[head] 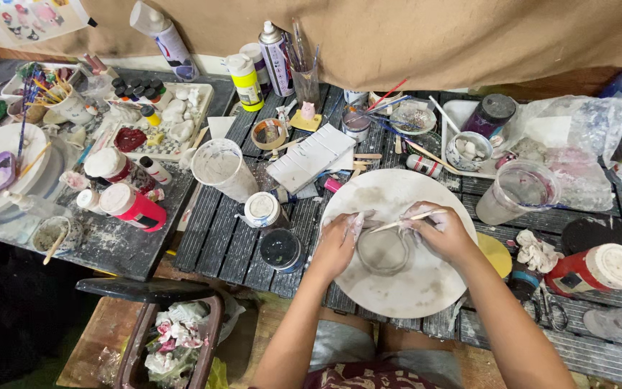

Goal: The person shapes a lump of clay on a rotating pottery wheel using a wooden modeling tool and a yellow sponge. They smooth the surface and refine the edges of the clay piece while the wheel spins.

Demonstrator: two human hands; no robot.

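Observation:
A round white board (397,292) smeared with grey clay lies on the dark slatted table. At its middle sits a small grey clay piece (383,252) with a raised rim. My left hand (337,243) cups the piece's left side, fingers coated in clay. My right hand (444,230) touches its right side and grips a thin wooden stick (401,221) that points left across the piece.
A white cup (221,168), small paint pots (281,249) and a red-and-white can (132,207) stand to the left. Spray cans (276,49) line the back. A clear plastic cup (516,191), a yellow disc (497,253) and scissors (552,310) sit on the right. A bin (174,338) stands below.

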